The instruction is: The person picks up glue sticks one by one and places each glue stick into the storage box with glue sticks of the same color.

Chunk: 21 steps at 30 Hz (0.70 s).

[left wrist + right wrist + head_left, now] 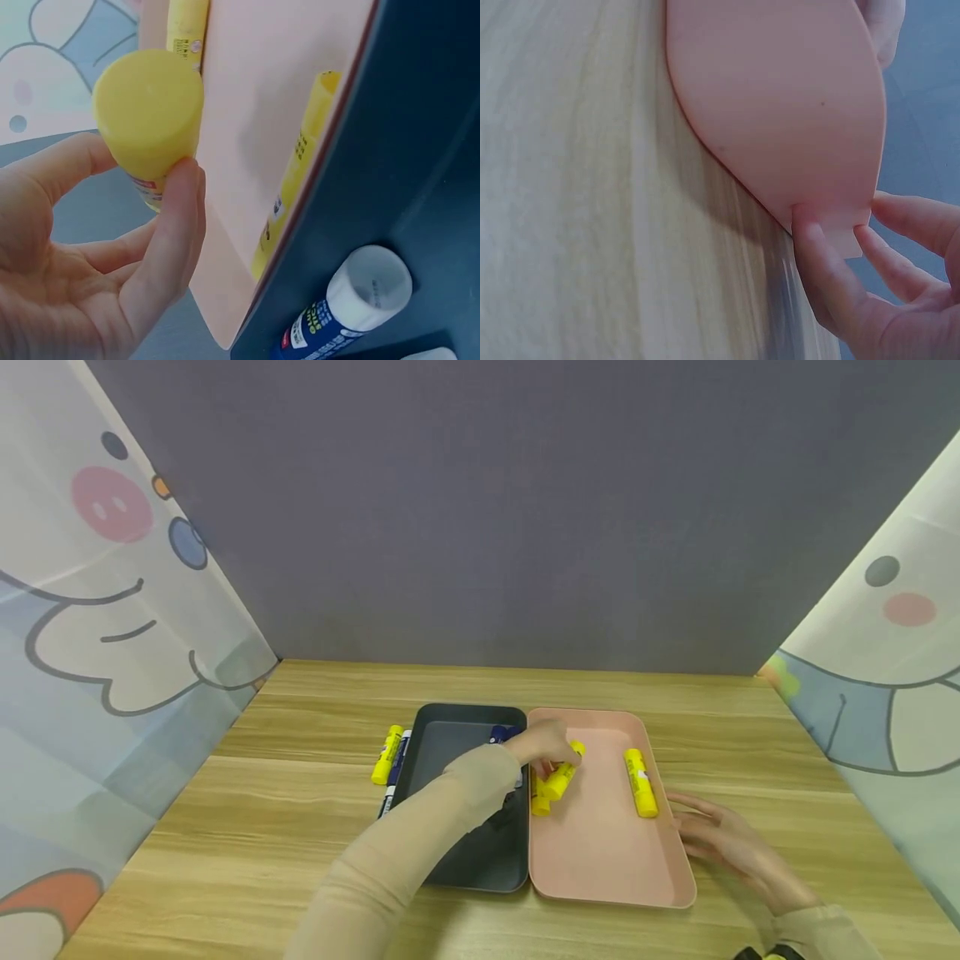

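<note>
My left hand pinches a yellow glue stick by its sides, over the left part of the pink tray. A second yellow glue stick lies below it along the tray's left wall, and a third lies by the right wall. My right hand is at the outside of the pink tray's right side, its extended fingers touching the wall and rim. Blue glue sticks with white caps lie in the dark tray, partly hidden by my left arm.
The two trays stand side by side on the wooden table. Left of the dark tray lie a yellow glue stick and blue ones with white ends. A grey panel rises behind, with printed curtains at both sides.
</note>
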{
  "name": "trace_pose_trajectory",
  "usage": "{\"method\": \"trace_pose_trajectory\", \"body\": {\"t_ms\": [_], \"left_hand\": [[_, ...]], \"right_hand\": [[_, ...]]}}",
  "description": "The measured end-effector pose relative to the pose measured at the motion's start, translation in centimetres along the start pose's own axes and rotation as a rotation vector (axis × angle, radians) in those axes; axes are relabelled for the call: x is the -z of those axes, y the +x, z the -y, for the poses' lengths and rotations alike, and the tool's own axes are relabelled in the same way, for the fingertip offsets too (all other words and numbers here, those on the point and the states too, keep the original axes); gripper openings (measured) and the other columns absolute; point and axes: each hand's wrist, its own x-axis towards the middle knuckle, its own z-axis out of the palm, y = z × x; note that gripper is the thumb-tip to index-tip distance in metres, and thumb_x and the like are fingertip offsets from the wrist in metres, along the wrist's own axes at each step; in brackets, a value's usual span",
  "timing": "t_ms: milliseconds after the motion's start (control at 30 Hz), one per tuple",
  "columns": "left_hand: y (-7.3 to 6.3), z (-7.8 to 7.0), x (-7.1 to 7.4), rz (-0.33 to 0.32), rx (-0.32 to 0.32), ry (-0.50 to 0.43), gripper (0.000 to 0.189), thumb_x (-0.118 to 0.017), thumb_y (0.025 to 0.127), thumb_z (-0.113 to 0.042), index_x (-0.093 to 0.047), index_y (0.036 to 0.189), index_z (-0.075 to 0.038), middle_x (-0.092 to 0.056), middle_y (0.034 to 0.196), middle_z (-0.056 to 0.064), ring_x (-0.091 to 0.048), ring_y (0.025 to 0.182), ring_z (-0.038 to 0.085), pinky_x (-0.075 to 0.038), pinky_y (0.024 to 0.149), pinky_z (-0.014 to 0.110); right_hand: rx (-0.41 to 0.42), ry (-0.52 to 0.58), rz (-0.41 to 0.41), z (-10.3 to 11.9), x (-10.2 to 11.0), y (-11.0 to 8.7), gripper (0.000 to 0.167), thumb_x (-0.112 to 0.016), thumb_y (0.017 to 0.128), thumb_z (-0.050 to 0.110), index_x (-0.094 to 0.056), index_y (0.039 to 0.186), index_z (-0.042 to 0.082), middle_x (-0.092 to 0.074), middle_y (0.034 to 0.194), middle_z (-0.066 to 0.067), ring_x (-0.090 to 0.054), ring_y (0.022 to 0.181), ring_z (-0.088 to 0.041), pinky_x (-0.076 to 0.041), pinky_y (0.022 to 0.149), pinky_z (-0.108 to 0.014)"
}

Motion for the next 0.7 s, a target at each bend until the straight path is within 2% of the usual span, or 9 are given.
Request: {"method": "trace_pose_trajectory", "body": {"t_ms": [133, 267, 467, 700], "left_hand": [[0.3, -0.3, -0.3, 0.022, 0.026, -0.002, 0.025, -0.066, 0.076, -0.014, -0.044, 0.071, -0.004, -0.055, 0.068, 0.012, -0.062, 0.054, 0.024, -0.05, 0.046, 0.027], [0.6, -0.5, -0.8, 0.023, 0.043, 0.037, 0.024, -0.067, 0.076, -0.016, -0.048, 0.08, -0.003, -0.059, 0.076, 0.014, -0.062, 0.057, 0.024, -0.05, 0.046, 0.026], [0.8, -1.0, -1.3, 0.024, 0.09, 0.057, 0.023, -0.068, 0.076, -0.016, -0.05, 0.082, -0.004, -0.057, 0.071, 0.011, -0.06, 0.054, 0.02, -0.05, 0.046, 0.025], [0.8, -1.2, -1.6, 0.038, 0.122, 0.041, 0.022, -0.067, 0.076, -0.014, -0.051, 0.085, -0.003, -0.056, 0.069, 0.012, -0.06, 0.053, 0.022, -0.051, 0.047, 0.026]], "right_hand": [[-0.004, 0.001, 0.003, 0.0, 0.1, 0.0, 0.034, -0.044, 0.092, 0.008, -0.05, 0.113, 0.035, -0.06, 0.107, 0.007, -0.058, 0.097, -0.009, -0.047, 0.081, -0.026], [-0.005, 0.022, 0.014, 0.0, 0.1, 0.0, 0.034, -0.044, 0.092, 0.009, -0.05, 0.117, 0.032, -0.06, 0.109, 0.006, -0.058, 0.098, -0.009, -0.047, 0.082, -0.028], [-0.001, 0.045, 0.03, 0.0, 0.2, 0.0, 0.034, -0.044, 0.092, 0.008, -0.05, 0.115, 0.033, -0.059, 0.11, 0.005, -0.058, 0.098, -0.01, -0.047, 0.082, -0.028], [0.001, 0.052, 0.031, -0.1, 0.3, 0.1, 0.034, -0.045, 0.092, 0.008, -0.051, 0.11, 0.036, -0.06, 0.109, 0.006, -0.058, 0.098, -0.009, -0.047, 0.082, -0.028]]}}
